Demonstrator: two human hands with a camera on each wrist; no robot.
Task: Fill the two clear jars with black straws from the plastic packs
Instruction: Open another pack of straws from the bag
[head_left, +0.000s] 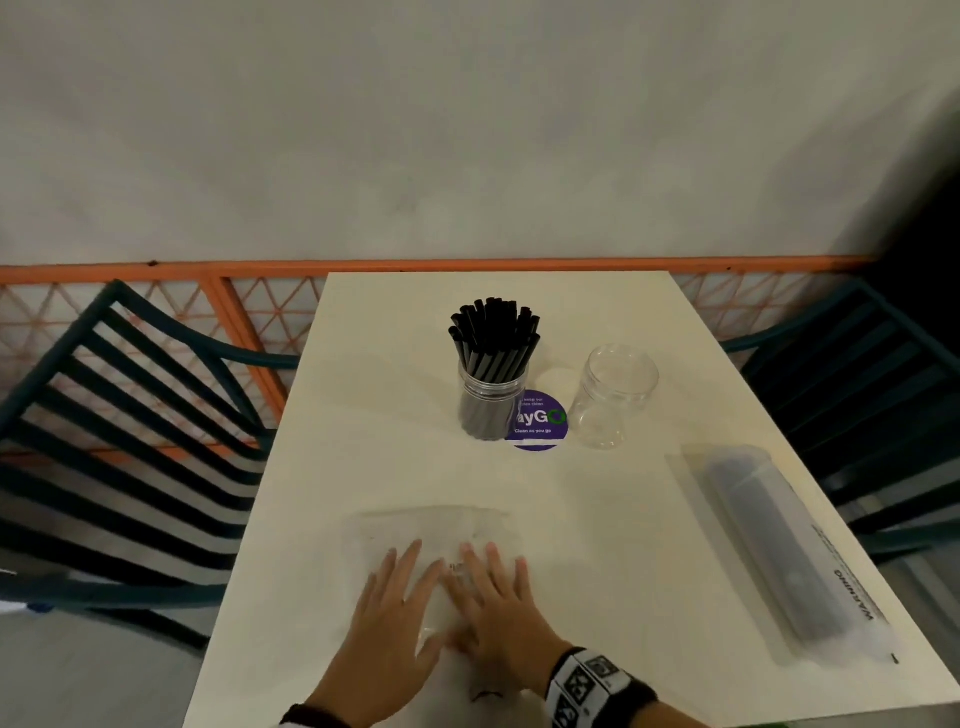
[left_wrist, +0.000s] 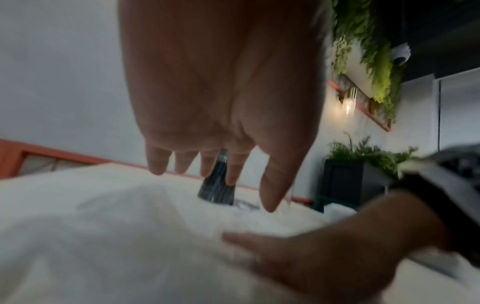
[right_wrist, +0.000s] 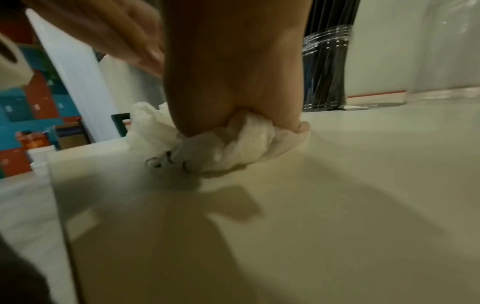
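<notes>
Both hands lie flat on an emptied plastic pack (head_left: 431, 540) at the near edge of the table (head_left: 597, 499): the left hand (head_left: 389, 618) and right hand (head_left: 498, 597) press down with fingers straight and spread, palms on the film, holding nothing curled. From the right wrist view the film bunches up under the heel of that hand, so the job at this point looks like flattening or gathering the spent wrapper to get it out of the way. Beyond the hands, one clear jar (head_left: 491, 405) stands upright and is packed with black straws (head_left: 493, 332) fanning out of its mouth. Just beside it, across a round purple sticker (head_left: 540, 423), the second jar (head_left: 613, 395) stands empty. A full pack of straws (head_left: 779, 545) lies sealed along the right side of the table, well apart from the hands and close to the empty jar, likely parked there as the next supply. Roughly half the task seems done.
</notes>
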